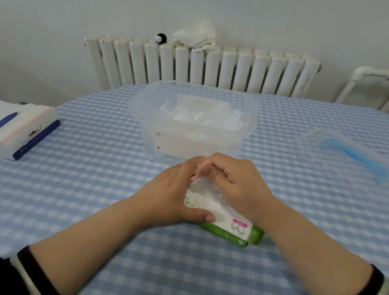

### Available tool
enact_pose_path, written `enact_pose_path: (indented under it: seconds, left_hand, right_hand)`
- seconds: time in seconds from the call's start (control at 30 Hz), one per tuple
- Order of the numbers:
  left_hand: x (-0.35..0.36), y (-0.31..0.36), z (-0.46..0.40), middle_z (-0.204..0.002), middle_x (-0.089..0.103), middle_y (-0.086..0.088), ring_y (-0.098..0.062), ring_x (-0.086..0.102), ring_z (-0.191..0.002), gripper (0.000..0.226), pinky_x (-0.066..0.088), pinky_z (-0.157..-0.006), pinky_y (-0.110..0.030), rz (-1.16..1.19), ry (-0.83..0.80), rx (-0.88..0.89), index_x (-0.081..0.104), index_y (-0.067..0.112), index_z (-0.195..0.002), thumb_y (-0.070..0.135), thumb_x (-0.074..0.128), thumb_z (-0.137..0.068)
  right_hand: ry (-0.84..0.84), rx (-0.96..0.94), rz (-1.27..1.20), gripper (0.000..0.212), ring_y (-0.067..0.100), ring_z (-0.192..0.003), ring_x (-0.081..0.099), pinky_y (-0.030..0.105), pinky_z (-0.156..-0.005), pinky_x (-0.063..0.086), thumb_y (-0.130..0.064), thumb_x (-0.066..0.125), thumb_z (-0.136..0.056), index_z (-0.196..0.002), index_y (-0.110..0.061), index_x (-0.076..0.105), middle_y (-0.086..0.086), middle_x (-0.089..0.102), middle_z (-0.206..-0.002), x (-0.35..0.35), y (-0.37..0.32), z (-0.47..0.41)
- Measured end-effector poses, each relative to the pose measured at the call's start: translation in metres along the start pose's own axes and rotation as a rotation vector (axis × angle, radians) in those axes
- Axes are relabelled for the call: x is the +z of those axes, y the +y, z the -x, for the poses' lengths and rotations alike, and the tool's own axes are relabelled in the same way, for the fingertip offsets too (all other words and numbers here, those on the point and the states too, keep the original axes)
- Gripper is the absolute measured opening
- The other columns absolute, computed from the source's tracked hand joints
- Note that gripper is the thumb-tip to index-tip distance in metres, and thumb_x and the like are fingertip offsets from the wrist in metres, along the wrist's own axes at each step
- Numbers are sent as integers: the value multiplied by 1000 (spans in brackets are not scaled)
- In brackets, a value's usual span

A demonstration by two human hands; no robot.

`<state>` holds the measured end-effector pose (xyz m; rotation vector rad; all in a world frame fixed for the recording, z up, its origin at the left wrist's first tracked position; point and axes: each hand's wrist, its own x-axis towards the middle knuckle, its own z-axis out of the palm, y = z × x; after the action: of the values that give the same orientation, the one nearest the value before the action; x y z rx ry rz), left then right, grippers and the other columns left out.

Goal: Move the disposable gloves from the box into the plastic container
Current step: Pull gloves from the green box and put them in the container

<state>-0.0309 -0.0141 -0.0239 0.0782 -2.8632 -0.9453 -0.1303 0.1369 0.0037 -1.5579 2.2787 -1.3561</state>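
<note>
A green and white glove box (pixel 234 228) lies flat on the checked tablecloth just in front of me. My left hand (pixel 172 194) presses on its left side, thumb along the front edge. My right hand (pixel 233 183) is curled at the box's opening, fingers closed on a clear disposable glove (pixel 205 189) that sticks out of it. Behind the hands stands the clear plastic container (pixel 143 110), open at the top, with several clear gloves (pixel 200 115) lying inside.
The container's clear lid (pixel 360 165) with a blue handle lies at the right. A tissue pack (pixel 13 132) sits at the left table edge. A white radiator (pixel 199 68) with a cloth on it runs along the wall behind the table.
</note>
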Motion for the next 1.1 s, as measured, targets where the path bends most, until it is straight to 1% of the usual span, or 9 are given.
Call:
enact_pose_path:
  seconds: [0.23, 0.33, 0.47, 0.57, 0.63, 0.77, 0.9, 1.03, 1.1]
  left_hand:
    - [3, -4, -1, -128, 48, 22, -3, 47, -114, 91, 45, -97, -30, -64, 6, -11, 30, 41, -138, 70, 76, -65]
    - [4, -2, -2, -126, 49, 23, -3, 48, -114, 92, 45, -96, -28, -71, -5, -12, 31, 41, -137, 70, 77, -64]
    - [0, -2, -3, -135, 48, 20, -5, 47, -121, 101, 42, -102, -31, -66, -24, -15, 31, 39, -144, 74, 76, -60]
    - [-1, 0, 3, -127, 47, 36, 8, 48, -116, 85, 41, -99, -15, 31, -20, -40, 45, 44, -136, 62, 82, -62]
    - [-2, 3, 6, -118, 40, 46, 22, 43, -110, 76, 33, -91, 0, 37, -26, -69, 45, 50, -127, 59, 84, -62]
    - [-11, 8, 0, -127, 53, 22, 6, 48, -112, 83, 37, -94, -10, -24, -64, -31, 48, 36, -134, 64, 75, -60]
    - [-21, 22, 4, -119, 46, 40, 27, 41, -105, 72, 30, -88, 1, 15, 22, -14, 45, 44, -130, 62, 75, -66]
    - [-18, 55, 3, -114, 59, 24, 5, 56, -107, 78, 46, -91, -19, 405, 269, -105, 49, 47, -114, 89, 59, -49]
    - [-14, 69, -1, -116, 67, 13, -4, 63, -107, 71, 51, -91, -28, 628, 325, -90, 54, 39, -121, 76, 68, -62]
  right_hand:
    - [125, -160, 158, 32, -19, -73, 55, 5, -67, 42, -35, 42, -97, -97, -18, 70, -27, 61, -86, 2, -6, 7]
    - [210, -189, 158, 24, -15, -74, 59, 6, -66, 44, -26, 44, -97, -96, -22, 67, -29, 62, -80, 0, -7, 8]
    - [514, -170, -95, 31, 5, -65, 64, 18, -59, 50, -7, 45, -99, -86, -33, 57, -21, 63, -67, -27, -35, 2]
    - [729, -76, -292, 28, 2, -54, 56, 17, -53, 45, -22, 46, -102, -81, -27, 62, -17, 59, -59, -58, -48, -10]
    - [714, 112, -451, 34, 3, -57, 60, 21, -54, 48, -30, 44, -102, -80, -22, 68, -12, 64, -59, -63, -45, -14]
    - [561, 500, -841, 59, 16, -63, 70, 35, -62, 60, -37, 38, -103, -61, -14, 72, 5, 71, -65, -52, -39, -11]
    - [537, 543, -1044, 54, 17, -84, 73, 36, -84, 54, -38, 32, -104, -85, -7, 71, 10, 76, -87, -38, -43, -9]
    - [490, 502, -1183, 55, 16, -103, 69, 34, -96, 48, -42, 25, -105, -111, -7, 67, 7, 73, -108, -24, -46, -2]
    - [455, 505, -1215, 55, 14, -106, 68, 33, -96, 47, -46, 27, -103, -116, -9, 65, 4, 72, -111, -21, -51, 2]
